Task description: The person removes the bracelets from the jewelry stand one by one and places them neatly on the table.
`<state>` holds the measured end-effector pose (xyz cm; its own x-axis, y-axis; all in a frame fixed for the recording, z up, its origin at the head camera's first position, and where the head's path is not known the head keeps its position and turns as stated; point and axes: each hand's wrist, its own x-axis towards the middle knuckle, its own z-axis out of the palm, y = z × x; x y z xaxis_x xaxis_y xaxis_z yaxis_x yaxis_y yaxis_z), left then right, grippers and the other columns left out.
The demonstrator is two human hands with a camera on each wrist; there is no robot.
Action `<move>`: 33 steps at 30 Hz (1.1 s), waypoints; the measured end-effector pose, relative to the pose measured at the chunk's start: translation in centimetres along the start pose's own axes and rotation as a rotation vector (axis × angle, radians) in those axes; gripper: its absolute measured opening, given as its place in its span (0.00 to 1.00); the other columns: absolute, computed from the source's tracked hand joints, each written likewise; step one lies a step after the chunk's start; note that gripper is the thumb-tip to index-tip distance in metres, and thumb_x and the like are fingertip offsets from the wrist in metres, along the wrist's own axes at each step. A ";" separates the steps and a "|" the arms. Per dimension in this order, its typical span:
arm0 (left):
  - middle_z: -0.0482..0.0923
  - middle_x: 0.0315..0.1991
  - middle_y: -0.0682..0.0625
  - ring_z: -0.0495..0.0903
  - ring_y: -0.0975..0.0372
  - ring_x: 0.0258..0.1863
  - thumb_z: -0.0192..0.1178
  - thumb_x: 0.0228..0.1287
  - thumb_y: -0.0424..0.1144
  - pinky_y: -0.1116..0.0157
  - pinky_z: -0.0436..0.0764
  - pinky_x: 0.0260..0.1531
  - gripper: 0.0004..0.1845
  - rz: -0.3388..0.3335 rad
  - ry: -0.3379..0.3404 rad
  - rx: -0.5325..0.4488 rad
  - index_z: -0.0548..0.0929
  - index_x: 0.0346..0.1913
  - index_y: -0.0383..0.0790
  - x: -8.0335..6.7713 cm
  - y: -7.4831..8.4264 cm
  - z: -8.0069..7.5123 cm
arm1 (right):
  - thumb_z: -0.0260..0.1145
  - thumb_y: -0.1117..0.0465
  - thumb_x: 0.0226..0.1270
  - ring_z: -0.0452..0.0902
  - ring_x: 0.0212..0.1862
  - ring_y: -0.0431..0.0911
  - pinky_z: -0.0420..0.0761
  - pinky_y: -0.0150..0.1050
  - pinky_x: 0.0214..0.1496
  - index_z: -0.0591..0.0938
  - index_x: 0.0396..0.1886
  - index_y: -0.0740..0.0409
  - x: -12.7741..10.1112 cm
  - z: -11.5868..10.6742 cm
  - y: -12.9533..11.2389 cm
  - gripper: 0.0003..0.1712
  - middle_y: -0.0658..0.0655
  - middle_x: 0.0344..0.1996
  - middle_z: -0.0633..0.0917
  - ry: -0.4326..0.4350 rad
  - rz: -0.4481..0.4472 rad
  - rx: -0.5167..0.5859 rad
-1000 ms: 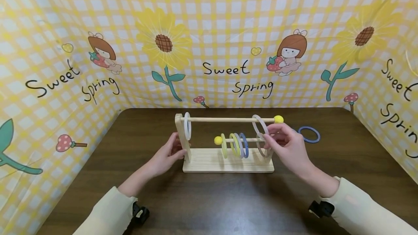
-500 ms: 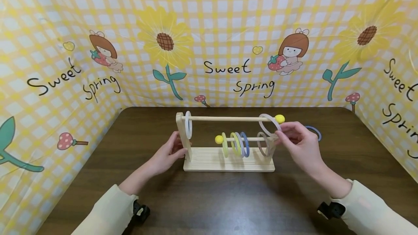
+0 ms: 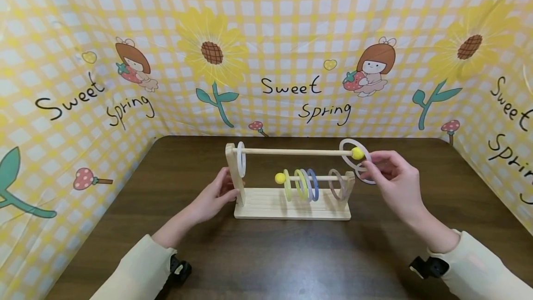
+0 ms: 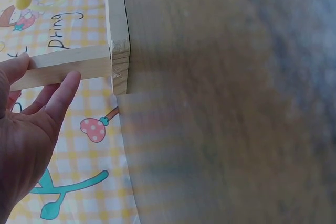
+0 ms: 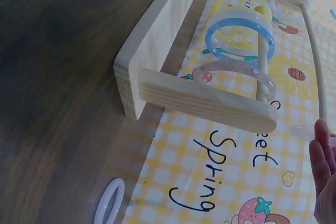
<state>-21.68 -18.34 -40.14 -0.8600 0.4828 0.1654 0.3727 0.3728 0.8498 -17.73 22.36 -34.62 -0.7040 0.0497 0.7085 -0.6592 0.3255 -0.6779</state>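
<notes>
A wooden stand (image 3: 291, 205) carries two dowels, each ending in a yellow ball. My left hand (image 3: 214, 198) grips its left post (image 4: 68, 69) between thumb and fingers. At the upper dowel's right end, my right hand (image 3: 393, 177) pinches a pale translucent ring (image 3: 341, 146), which surrounds the yellow ball (image 3: 357, 153) in the head view. A white ring (image 3: 241, 159) hangs on the upper dowel beside the left post. Along the lower dowel hang yellow rings (image 3: 287, 185), a lavender ring, a blue ring (image 5: 212, 35) and a mauve ring (image 3: 336, 184).
A lavender ring (image 5: 109, 203) lies on the dark wooden table (image 3: 291, 263), partly behind my right hand in the head view. Checked yellow cloth (image 3: 291, 36) surrounds the table at the back and sides.
My right hand has moved right along the upper dowel, bringing the pale ring from the rod to the yellow ball. It now covers the blue ring on the table. My left hand stays put.
</notes>
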 end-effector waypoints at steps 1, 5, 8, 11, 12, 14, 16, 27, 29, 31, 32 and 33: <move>0.74 0.54 0.31 0.76 0.45 0.54 0.55 0.71 0.30 0.58 0.81 0.45 0.25 0.002 -0.001 0.003 0.58 0.66 0.40 0.0 0.0 0.0 | 0.65 0.85 0.54 0.83 0.24 0.36 0.79 0.25 0.30 0.79 0.39 0.76 0.0 -0.1 0.0 0.12 0.59 0.25 0.86 0.006 0.004 0.002; 0.74 0.54 0.31 0.76 0.45 0.54 0.55 0.71 0.29 0.58 0.81 0.45 0.26 0.002 -0.003 0.004 0.58 0.66 0.40 0.0 -0.1 0.0 | 0.65 0.84 0.55 0.83 0.24 0.37 0.79 0.25 0.29 0.78 0.39 0.77 -0.2 -0.7 0.2 0.11 0.56 0.26 0.86 0.038 0.024 -0.001; 0.74 0.55 0.32 0.75 0.46 0.54 0.55 0.71 0.29 0.59 0.81 0.45 0.26 -0.006 -0.005 0.002 0.58 0.66 0.41 0.0 0.0 0.0 | 0.65 0.84 0.56 0.83 0.24 0.36 0.78 0.24 0.29 0.78 0.39 0.77 -0.2 -1.3 0.4 0.11 0.55 0.25 0.86 0.058 0.025 -0.024; 0.74 0.55 0.32 0.75 0.46 0.55 0.55 0.71 0.29 0.60 0.81 0.45 0.25 -0.015 -0.004 0.004 0.59 0.66 0.41 -0.1 0.1 0.1 | 0.65 0.83 0.56 0.82 0.25 0.35 0.78 0.23 0.30 0.77 0.39 0.78 -0.1 -2.0 0.8 0.11 0.55 0.26 0.86 0.074 0.010 -0.042; 0.74 0.55 0.32 0.75 0.46 0.55 0.55 0.71 0.29 0.60 0.81 0.45 0.25 -0.014 -0.003 0.008 0.59 0.66 0.41 -0.1 0.1 0.1 | 0.66 0.82 0.57 0.82 0.26 0.35 0.78 0.23 0.30 0.77 0.40 0.78 0.0 -2.2 0.9 0.10 0.55 0.26 0.86 0.081 0.004 -0.048; 0.74 0.55 0.32 0.75 0.46 0.55 0.55 0.71 0.29 0.59 0.81 0.45 0.25 -0.011 -0.001 0.007 0.59 0.65 0.41 0.0 0.1 0.1 | 0.66 0.80 0.58 0.82 0.26 0.35 0.79 0.23 0.31 0.77 0.40 0.80 0.1 -2.7 1.2 0.11 0.55 0.27 0.86 0.101 -0.002 -0.038; 0.73 0.55 0.30 0.75 0.45 0.55 0.54 0.72 0.29 0.58 0.81 0.45 0.24 -0.003 -0.001 0.003 0.59 0.65 0.40 0.0 0.0 0.1 | 0.67 0.78 0.59 0.83 0.26 0.35 0.78 0.23 0.31 0.76 0.40 0.81 0.3 -3.2 1.5 0.11 0.54 0.28 0.87 0.123 0.000 -0.021; 0.74 0.55 0.32 0.75 0.46 0.55 0.54 0.72 0.31 0.58 0.80 0.46 0.24 -0.012 -0.002 0.008 0.59 0.65 0.41 0.0 0.1 0.0 | 0.64 0.82 0.59 0.81 0.25 0.33 0.76 0.21 0.29 0.76 0.44 0.81 0.8 -6.1 2.9 0.13 0.45 0.31 0.86 0.187 0.005 -0.081; 0.73 0.56 0.32 0.74 0.46 0.56 0.54 0.72 0.31 0.58 0.80 0.46 0.24 -0.015 -0.006 -0.001 0.59 0.65 0.41 0.0 0.1 0.0 | 0.64 0.82 0.59 0.81 0.24 0.33 0.77 0.21 0.30 0.76 0.45 0.80 1.1 -6.7 3.2 0.13 0.44 0.32 0.86 0.195 0.017 -0.104; 0.73 0.56 0.32 0.74 0.46 0.56 0.54 0.73 0.31 0.58 0.80 0.47 0.24 -0.016 -0.010 -0.007 0.59 0.65 0.41 0.0 0.2 0.0 | 0.64 0.82 0.58 0.80 0.24 0.32 0.77 0.21 0.30 0.77 0.45 0.80 1.2 -7.3 3.4 0.14 0.43 0.32 0.85 0.203 0.021 -0.128; 0.73 0.56 0.31 0.74 0.46 0.56 0.54 0.73 0.32 0.58 0.80 0.47 0.23 -0.016 -0.010 -0.009 0.59 0.65 0.41 0.0 0.2 0.0 | 0.64 0.81 0.58 0.80 0.24 0.32 0.77 0.21 0.30 0.77 0.45 0.80 1.3 -7.6 3.5 0.14 0.42 0.31 0.85 0.206 0.019 -0.135; 0.73 0.56 0.31 0.73 0.45 0.57 0.54 0.73 0.32 0.58 0.80 0.47 0.23 -0.016 -0.012 -0.014 0.59 0.65 0.41 0.0 0.1 0.0 | 0.65 0.81 0.58 0.80 0.23 0.32 0.77 0.21 0.30 0.77 0.45 0.80 1.4 -7.8 3.6 0.14 0.42 0.31 0.85 0.206 0.017 -0.138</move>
<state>-21.65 -18.29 -40.03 -0.8618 0.4859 0.1456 0.3536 0.3696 0.8593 -19.04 31.01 -34.49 -0.6364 0.2433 0.7320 -0.5957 0.4479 -0.6668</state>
